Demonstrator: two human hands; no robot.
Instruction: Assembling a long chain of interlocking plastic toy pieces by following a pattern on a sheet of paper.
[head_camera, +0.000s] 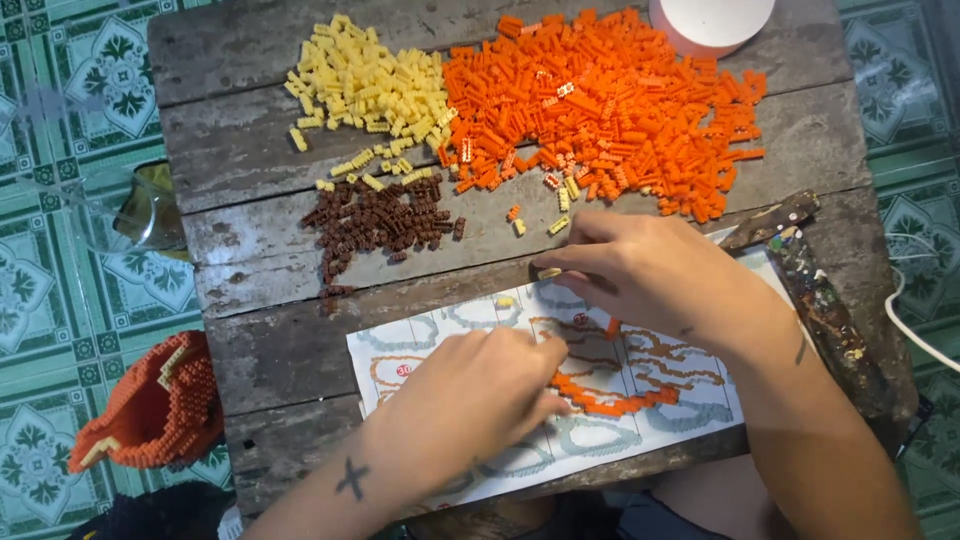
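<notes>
The right hand (640, 275) is pinching a yellow brick (549, 272) over the paper sheet (400, 345) (near the table's (250, 60) front edge); the left hand (480, 390), fingers curled together, is pressing the orange row (620, 402).

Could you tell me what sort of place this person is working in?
Probably a home hobby spot, not a workshop: a rough wooden table on patterned green floor tiles, with sorted piles of tiny orange bricks, yellow bricks and brown bricks, and a printed pattern sheet under both hands.

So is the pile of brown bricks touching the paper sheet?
Apart. The head view shows bare wood between the brown bricks and the paper sheet.
</notes>
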